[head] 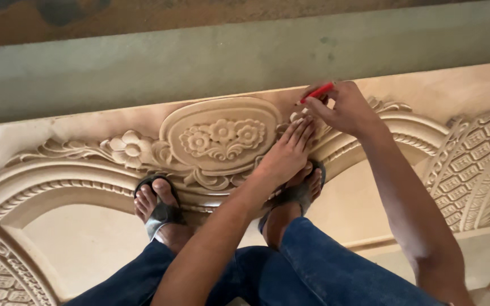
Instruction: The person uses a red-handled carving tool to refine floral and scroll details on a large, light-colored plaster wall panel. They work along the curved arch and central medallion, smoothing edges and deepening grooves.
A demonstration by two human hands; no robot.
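A large carved wooden panel (86, 238) lies flat under me, pale tan, with an oval flower medallion (220, 136) in its middle and arches to each side. My left hand (286, 152) rests flat, fingers together, on the carving just right of the medallion. My right hand (344, 107) pinches a red pencil (317, 92) with its tip near the panel's top edge, just above my left fingertips. My two feet in dark sandals (160, 212) stand on the panel below the medallion.
A grey-green band (228, 56) runs along the far side of the panel, with brown ground beyond it. Lattice carving (472, 170) fills the panel's right part, and more lattice shows at the lower left.
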